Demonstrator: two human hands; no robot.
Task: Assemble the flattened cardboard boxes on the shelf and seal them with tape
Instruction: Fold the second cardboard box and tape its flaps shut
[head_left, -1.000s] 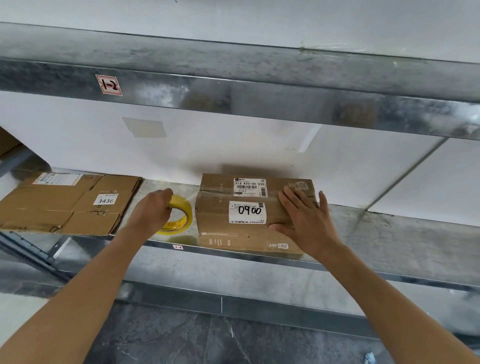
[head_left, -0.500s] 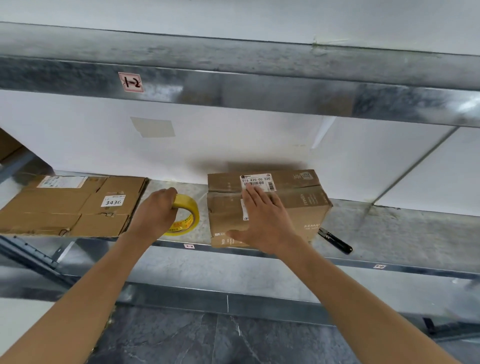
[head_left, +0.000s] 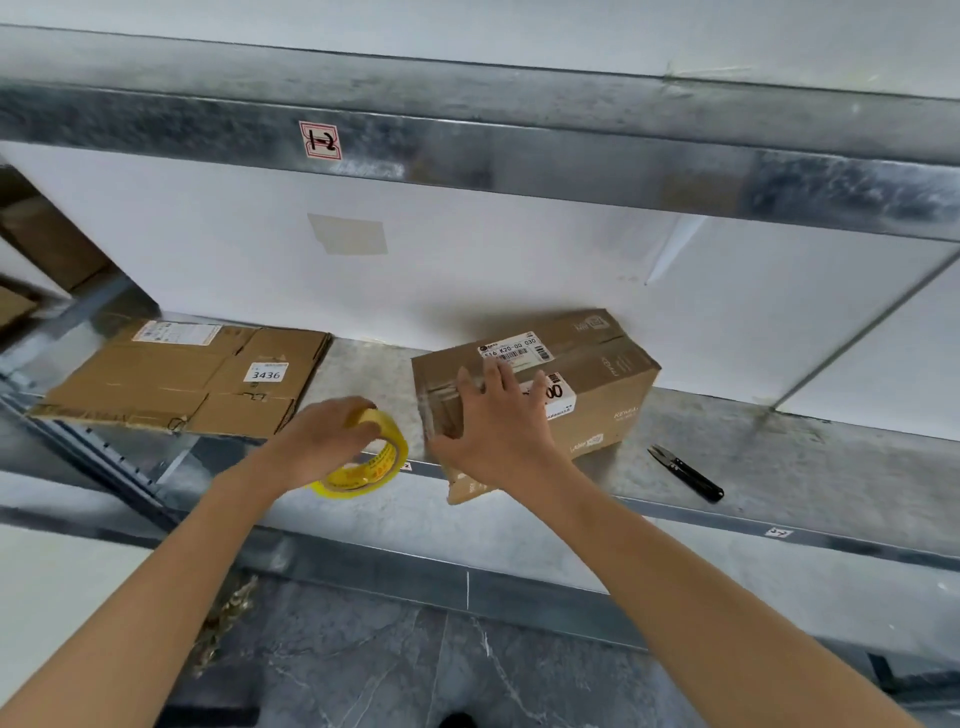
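An assembled brown cardboard box with white labels stands on the metal shelf, turned at an angle, its near corner jutting past the shelf's front edge. My right hand lies flat on its near left end, fingers spread over the taped seam. My left hand grips a yellow tape roll just left of the box, at the shelf's front edge. A flattened cardboard box labelled 3436 lies on the shelf to the left.
Black thread snips lie on the shelf right of the box. An upper metal shelf beam with a "1-2" tag runs overhead. More cardboard sits at the far left. White wall behind, dark stone floor below.
The box has swung so its right end points back. My right hand slid from its right side onto its left end. The snips came into view. My left hand keeps the tape roll.
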